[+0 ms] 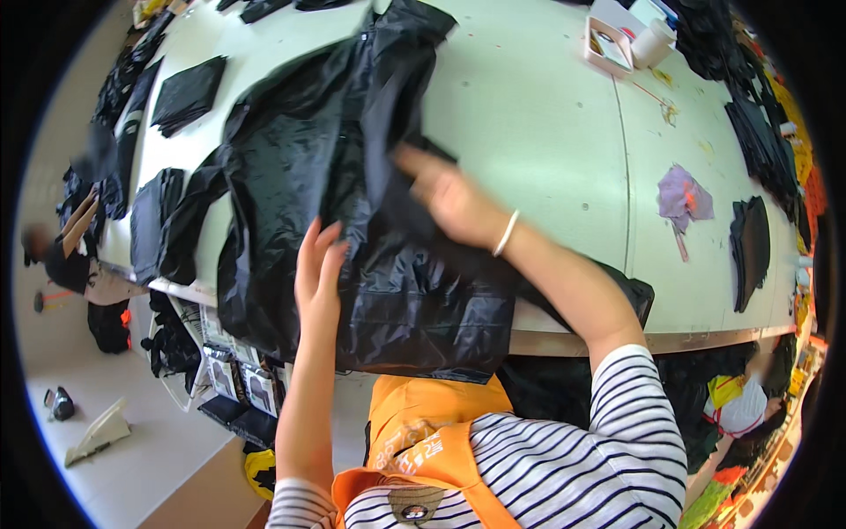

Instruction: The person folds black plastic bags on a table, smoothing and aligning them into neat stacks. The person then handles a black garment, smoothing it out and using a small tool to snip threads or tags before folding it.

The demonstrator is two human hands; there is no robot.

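A shiny black jacket (291, 150), thin like a raincoat, lies spread on the pale table. Its lower edge hangs over the front of the table toward me. My left hand (318, 273) is on or just over the middle of the jacket, fingers stretched and apart, holding nothing. Over the jacket's right front panel is my right hand (449, 198), smeared by motion. One finger of it points left at the dark cloth; whether it grips the fabric cannot be made out. A white band (507, 233) circles my right wrist.
Folded black garments (189, 93) lie on the table's left side, and another folded black piece (749, 251) at the right. A purple cloth (684, 194) and a pink tray (608, 46) are on the right side. Another person (75, 251) is at the far left.
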